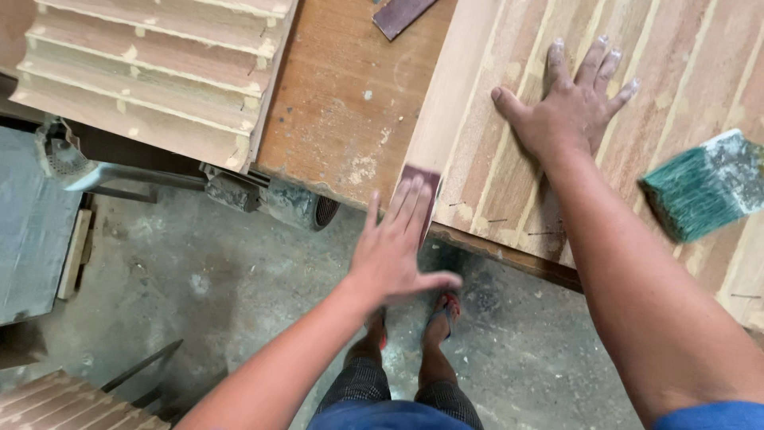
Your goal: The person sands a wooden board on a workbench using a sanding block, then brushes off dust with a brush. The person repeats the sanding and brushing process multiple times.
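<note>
**Hands at the grooved panel: sanding its near edge**

Left hand (398,247), fingers straight and together, presses a dark sheet of sandpaper (423,185) flat against the near edge of the grooved wooden panel (509,119); it grips nothing. Right hand (569,103) lies spread, palm down, on the panel's top, steadying it. Seemingly edge sanding is in hand; the next stroke calls for even pressure along that edge. A green-bristled brush (704,195) rests on the panel, right of the spread hand.
</note>
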